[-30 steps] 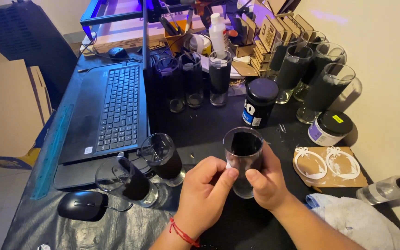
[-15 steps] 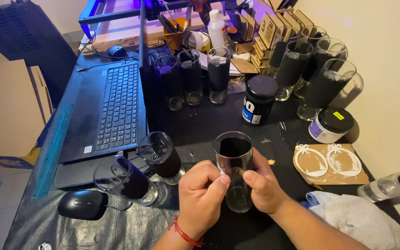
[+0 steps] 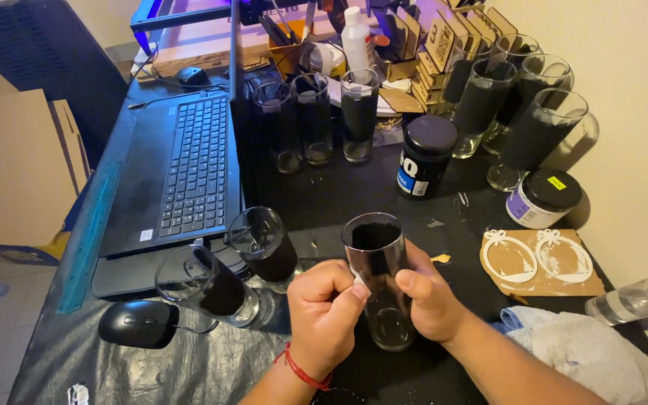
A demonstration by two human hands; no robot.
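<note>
Since a second ago I have watched the tall glass (image 3: 379, 277) come down from a raised, tilted hold to stand upright, its base at or just above the black-covered surface (image 3: 189, 367); I cannot tell whether it touches. The right hand (image 3: 430, 296) is clamped on the glass's side, thumb pressed to the front. The left hand (image 3: 328, 311), a red string at its wrist, is closed against the other side, its thumb and fingers pinched on a small white scrap at the glass wall. A dark liner fills the upper part of the glass; the lower part is clear.

Taking that glass as the landmark: just to its left lie two similar glasses on their sides, one (image 3: 264, 246) nearer, one (image 3: 202, 283) farther left, both partly dark inside. Beyond those, farther left, sits a black mouse (image 3: 138, 324), and behind them an open laptop (image 3: 181, 172). Behind the glass stands a black jar (image 3: 426, 155) with a blue-and-white label, and past it a row of upright dark-lined glasses (image 3: 314, 124). To its right lies a wooden board (image 3: 541, 262) bearing two white cut-out ornaments, with a small dark-lidded tub (image 3: 543, 198) behind the board. A pale cloth (image 3: 586, 352) lies to the right and nearer me.
</note>
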